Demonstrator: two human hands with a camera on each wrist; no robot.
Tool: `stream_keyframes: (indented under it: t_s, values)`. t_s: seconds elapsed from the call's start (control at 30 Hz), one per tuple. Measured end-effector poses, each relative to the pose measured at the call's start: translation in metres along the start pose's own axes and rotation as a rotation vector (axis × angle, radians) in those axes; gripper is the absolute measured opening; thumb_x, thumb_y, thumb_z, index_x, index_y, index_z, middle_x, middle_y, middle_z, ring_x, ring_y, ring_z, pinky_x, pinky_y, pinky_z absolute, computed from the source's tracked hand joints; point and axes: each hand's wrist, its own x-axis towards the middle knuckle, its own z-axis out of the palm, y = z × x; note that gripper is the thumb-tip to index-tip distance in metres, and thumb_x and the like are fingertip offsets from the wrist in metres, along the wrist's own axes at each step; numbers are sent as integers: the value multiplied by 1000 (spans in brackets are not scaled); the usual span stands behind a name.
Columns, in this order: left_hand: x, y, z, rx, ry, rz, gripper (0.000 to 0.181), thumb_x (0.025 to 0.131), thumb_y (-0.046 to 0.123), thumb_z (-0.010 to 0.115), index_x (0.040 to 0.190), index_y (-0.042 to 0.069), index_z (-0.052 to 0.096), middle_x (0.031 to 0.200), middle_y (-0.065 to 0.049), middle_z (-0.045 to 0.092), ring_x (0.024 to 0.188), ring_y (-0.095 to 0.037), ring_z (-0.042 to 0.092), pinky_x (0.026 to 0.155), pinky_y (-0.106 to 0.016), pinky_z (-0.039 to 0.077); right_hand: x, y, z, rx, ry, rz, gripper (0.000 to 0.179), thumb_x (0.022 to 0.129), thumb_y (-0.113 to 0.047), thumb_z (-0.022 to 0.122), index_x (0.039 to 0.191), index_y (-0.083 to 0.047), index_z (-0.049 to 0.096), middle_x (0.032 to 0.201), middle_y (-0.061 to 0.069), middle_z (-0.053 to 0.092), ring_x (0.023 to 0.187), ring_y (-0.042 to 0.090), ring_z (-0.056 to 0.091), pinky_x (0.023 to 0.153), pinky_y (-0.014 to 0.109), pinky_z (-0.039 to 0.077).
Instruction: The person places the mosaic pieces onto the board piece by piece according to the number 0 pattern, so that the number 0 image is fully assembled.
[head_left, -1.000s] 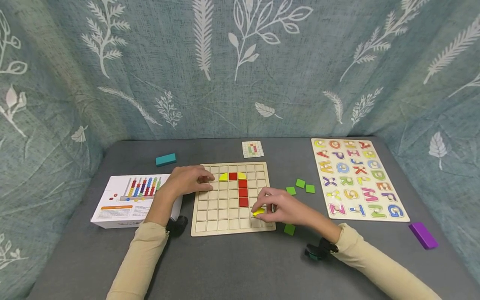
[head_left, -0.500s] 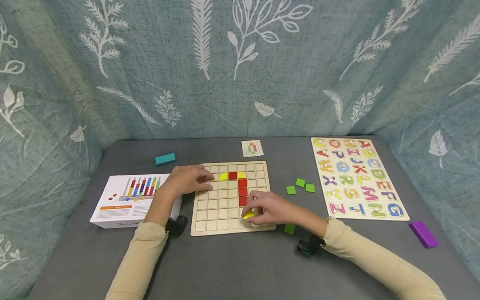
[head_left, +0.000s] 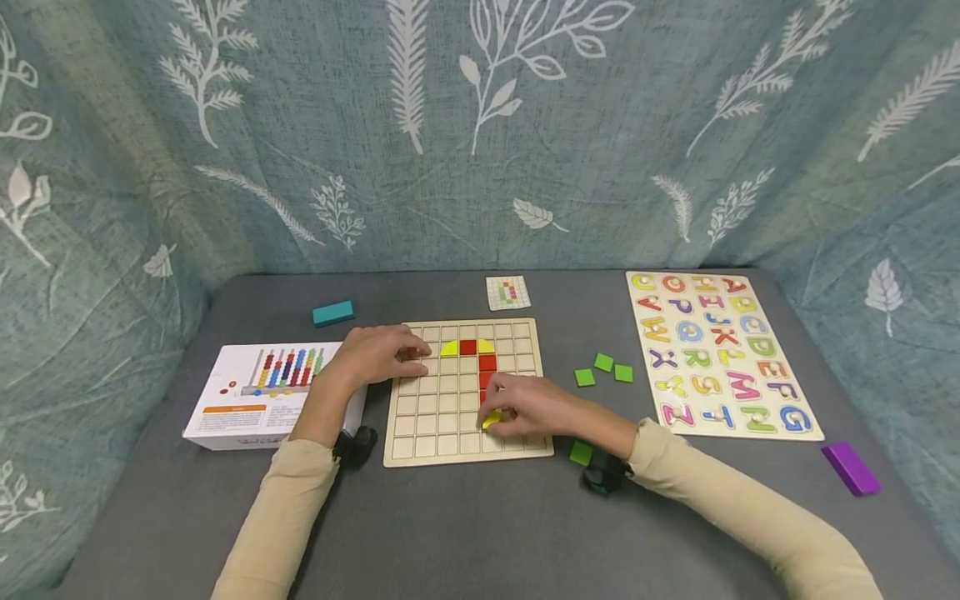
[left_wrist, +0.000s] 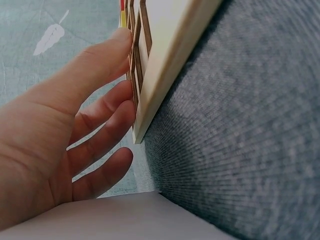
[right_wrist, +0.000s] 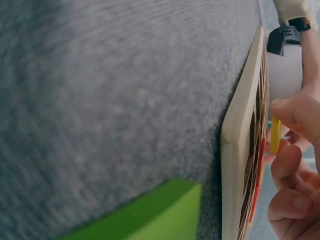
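A wooden grid board (head_left: 425,447) lies on the grey table. On it are a red tile (head_left: 468,347) between two yellow rounded-corner tiles (head_left: 449,348) and a column of red tiles (head_left: 487,362) below the right one. My right hand (head_left: 528,404) pinches another yellow tile (head_left: 491,420) between thumb and finger, low over the board beside the column's lower end, which the hand partly covers. In the right wrist view this yellow tile (right_wrist: 275,136) stands edge-on. At the board's left edge, the loosely bent fingers of my left hand (head_left: 375,357) rest with nothing in their grasp.
Several green tiles (head_left: 584,377) lie right of the board. A pattern card (head_left: 507,293) lies behind it. At left are an abacus box (head_left: 225,400) and a teal block (head_left: 333,313); at right, an alphabet board (head_left: 712,333) and a purple block (head_left: 851,468).
My right hand has carried the yellow tile leftward over the board, then slightly up toward the red column's lower end. My left hand has stayed at the board's edge.
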Motion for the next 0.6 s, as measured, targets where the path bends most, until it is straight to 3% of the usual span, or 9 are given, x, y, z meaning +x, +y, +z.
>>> stream_keyframes:
  t_s: [0.27, 0.6]
  values:
    - [2, 0, 0, -4, 2, 5, 35, 85, 44, 72, 116, 29, 72, 97, 9, 66, 81, -7, 58, 65, -27, 39, -3, 1, 2, -62, -11, -32, 11, 88, -20, 71, 97, -21, 77, 92, -4, 59, 65, -2, 47, 59, 10, 35]
    - [1, 1, -2, 2, -16, 4, 36, 84, 45, 72, 117, 29, 71, 96, 9, 65, 82, -7, 59, 65, -27, 40, -2, -1, 2, -93, 32, -79, 8, 88, -24, 72, 92, -21, 79, 89, -5, 59, 67, 0, 49, 60, 11, 38]
